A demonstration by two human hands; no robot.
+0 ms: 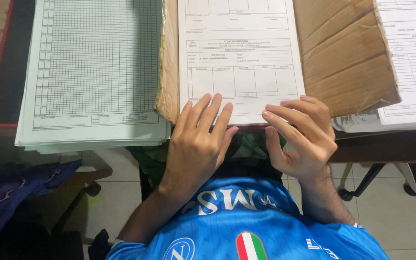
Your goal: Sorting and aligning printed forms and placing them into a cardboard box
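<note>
A white printed form sheet [239, 58] lies on a brown plastic-wrapped paper package [345, 53] on the desk. My left hand [196, 144] rests flat with its fingers spread on the sheet's near edge. My right hand [302, 137] is at the sheet's near right corner, fingers curled, fingertips touching the paper edge. Neither hand clearly grips anything.
A thick stack of pale green ruled forms [92, 72] lies to the left. More white forms [410, 58] lie at the right. A dark purple cloth [10, 192] sits low left, and chair legs with castors [357, 183] stand on the tiled floor.
</note>
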